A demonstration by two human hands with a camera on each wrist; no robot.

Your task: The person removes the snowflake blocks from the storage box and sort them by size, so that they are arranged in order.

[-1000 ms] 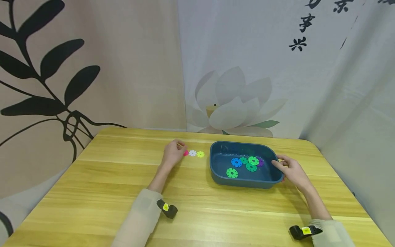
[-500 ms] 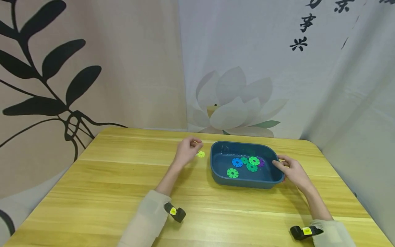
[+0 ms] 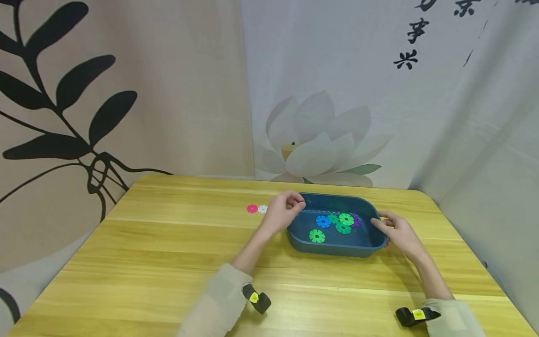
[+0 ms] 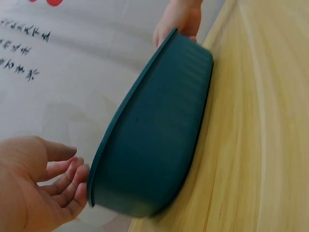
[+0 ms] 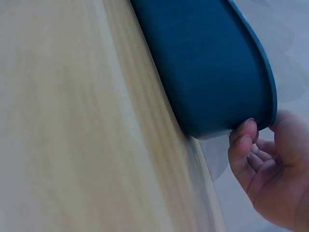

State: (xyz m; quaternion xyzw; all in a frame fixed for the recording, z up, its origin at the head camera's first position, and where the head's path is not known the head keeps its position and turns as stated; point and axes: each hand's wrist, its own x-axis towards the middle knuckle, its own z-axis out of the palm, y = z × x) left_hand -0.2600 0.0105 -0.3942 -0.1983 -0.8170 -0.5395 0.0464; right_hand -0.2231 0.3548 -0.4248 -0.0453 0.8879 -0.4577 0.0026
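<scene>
My left hand (image 3: 281, 211) hovers at the left end of a dark blue plastic basin (image 3: 337, 250), fingers loosely bent. In the left wrist view nothing shows between its thumb and fingers, which are close by the rim. My right hand (image 3: 400, 235) grips the basin's right end, thumb over the rim and fingers outside. Inside lie flower-shaped plastic discs: a blue disc (image 3: 323, 222), a purple disc (image 3: 356, 222) and several green ones, including a lone green disc (image 3: 317, 236). A pink disc (image 3: 251, 208) and a white disc (image 3: 262, 209) lie side by side on the table.
The wooden table (image 3: 139, 252) ends at a curtain (image 3: 202, 93) printed with leaves, a lotus and dark characters. Each sleeve cuff carries a black wrist camera, a left one (image 3: 258, 299) and a right one (image 3: 417, 316).
My left hand has moved right from the pink disc, past the white and yellow discs, to the basin's left end. It now covers the yellow disc. The right hand and basin stay put.
</scene>
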